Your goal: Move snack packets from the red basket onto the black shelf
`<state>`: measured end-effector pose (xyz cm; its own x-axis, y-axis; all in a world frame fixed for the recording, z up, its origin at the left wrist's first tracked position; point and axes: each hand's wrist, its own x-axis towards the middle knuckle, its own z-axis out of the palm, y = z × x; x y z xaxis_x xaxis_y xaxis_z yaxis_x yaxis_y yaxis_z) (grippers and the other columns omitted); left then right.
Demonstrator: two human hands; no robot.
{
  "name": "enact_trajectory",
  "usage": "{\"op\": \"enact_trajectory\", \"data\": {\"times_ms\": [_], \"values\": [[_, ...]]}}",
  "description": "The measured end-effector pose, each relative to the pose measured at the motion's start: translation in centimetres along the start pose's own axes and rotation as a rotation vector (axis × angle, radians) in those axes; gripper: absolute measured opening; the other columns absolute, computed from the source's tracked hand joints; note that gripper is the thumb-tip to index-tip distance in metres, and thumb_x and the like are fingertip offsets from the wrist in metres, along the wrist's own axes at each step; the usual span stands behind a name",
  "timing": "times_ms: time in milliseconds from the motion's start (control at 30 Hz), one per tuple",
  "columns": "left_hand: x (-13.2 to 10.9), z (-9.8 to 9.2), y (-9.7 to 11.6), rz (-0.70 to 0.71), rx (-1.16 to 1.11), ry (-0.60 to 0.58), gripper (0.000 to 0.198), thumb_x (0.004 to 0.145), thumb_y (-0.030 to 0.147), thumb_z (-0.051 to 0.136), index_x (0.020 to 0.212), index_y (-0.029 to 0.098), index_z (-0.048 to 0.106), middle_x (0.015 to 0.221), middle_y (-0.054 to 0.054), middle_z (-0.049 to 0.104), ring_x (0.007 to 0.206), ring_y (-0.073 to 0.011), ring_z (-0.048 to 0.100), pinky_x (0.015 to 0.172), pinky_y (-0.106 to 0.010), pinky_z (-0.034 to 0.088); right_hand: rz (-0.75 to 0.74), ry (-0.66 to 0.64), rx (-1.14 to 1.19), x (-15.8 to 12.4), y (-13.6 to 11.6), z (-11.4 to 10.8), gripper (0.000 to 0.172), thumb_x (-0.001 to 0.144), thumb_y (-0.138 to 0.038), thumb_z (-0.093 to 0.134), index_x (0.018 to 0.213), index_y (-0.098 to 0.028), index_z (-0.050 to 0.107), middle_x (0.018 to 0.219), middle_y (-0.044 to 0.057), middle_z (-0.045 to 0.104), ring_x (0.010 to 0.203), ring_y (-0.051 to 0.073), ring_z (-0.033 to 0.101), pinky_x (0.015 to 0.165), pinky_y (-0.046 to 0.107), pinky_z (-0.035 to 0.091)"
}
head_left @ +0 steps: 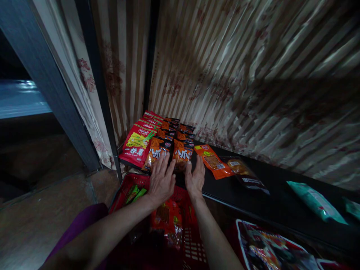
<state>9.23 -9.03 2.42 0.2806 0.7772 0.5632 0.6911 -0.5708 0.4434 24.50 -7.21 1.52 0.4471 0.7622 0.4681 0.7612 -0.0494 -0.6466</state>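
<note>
Both hands reach over a red basket (194, 240) to the front of a black shelf. My left hand (162, 178), fingers spread, is at the lower edge of an orange snack bag (157, 148); whether it presses on it I cannot tell. My right hand (196, 179) is open too, its palm turned inward beside a second orange snack bag (182, 150). Behind these two, more orange bags stand in two rows. Left of them is a row of red snack bags (137, 144). Several orange-red packets (165, 217) lie in the basket with some green ones (137, 194).
On the black shelf (278, 183), to the right, lie an orange packet (213, 161), a dark bag with a clear window (246, 172) and a teal packet (317, 200). Another basket (240, 240) of packets stands lower right. A striped curtain (225, 75) hangs behind; a metal post (102, 82) rises left.
</note>
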Motion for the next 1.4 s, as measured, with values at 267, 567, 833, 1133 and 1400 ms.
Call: {"op": "enact_trajectory", "data": {"times_ms": [267,567,833,1133,1400], "values": [[-1.5,-0.4,-5.3,-0.191,0.13,0.011,0.071,0.084,0.034,0.053,0.145,0.014,0.025,0.155,-0.019,0.014,0.143,-0.031,0.015,0.109,-0.05,0.031,-0.104,0.019,-0.118,-3.5,-0.7,1.3,0.069,0.089,-0.056,0.033,0.144,-0.015,0.03,0.152,0.018,0.024,0.142,0.029,0.015,0.108,0.055,0.024],[-0.3,0.7,-5.5,-0.182,0.101,-0.007,0.074,0.081,0.028,0.055,0.146,0.012,0.022,0.155,-0.019,0.014,0.142,-0.03,0.016,0.111,-0.046,0.028,-0.07,-0.03,-0.171,-2.8,-0.1,2.2,0.077,0.086,-0.064,0.031,0.143,-0.013,0.031,0.149,0.02,0.031,0.14,0.03,0.023,0.107,0.053,0.025],[0.1,0.4,-5.7,-0.182,0.11,-0.02,0.071,0.082,0.03,0.053,0.144,0.011,0.024,0.154,-0.021,0.016,0.142,-0.0307,0.017,0.11,-0.047,0.03,-0.194,0.023,-0.264,-2.8,-2.3,2.5,0.069,0.087,-0.056,0.038,0.145,-0.019,0.029,0.154,0.017,0.019,0.142,0.032,0.015,0.105,0.057,0.027],[0.4,0.6,-5.3,-0.198,0.144,-0.025,0.073,0.081,0.028,0.053,0.145,0.009,0.024,0.154,-0.021,0.016,0.141,-0.0312,0.02,0.109,-0.046,0.031,-0.043,0.011,-0.24,-2.4,-1.5,3.5,0.073,0.085,-0.059,0.04,0.146,-0.02,0.027,0.153,0.018,0.02,0.137,0.036,0.026,0.102,0.058,0.031],[0.6,1.1,-5.3,-0.183,0.167,0.004,0.07,0.083,0.033,0.052,0.143,0.007,0.028,0.154,-0.02,0.018,0.143,-0.0293,0.016,0.11,-0.046,0.03,-0.125,0.027,-0.31,-1.7,-2.3,3.7,0.068,0.087,-0.057,0.039,0.143,-0.019,0.033,0.152,0.018,0.023,0.137,0.035,0.027,0.102,0.056,0.032]]}}
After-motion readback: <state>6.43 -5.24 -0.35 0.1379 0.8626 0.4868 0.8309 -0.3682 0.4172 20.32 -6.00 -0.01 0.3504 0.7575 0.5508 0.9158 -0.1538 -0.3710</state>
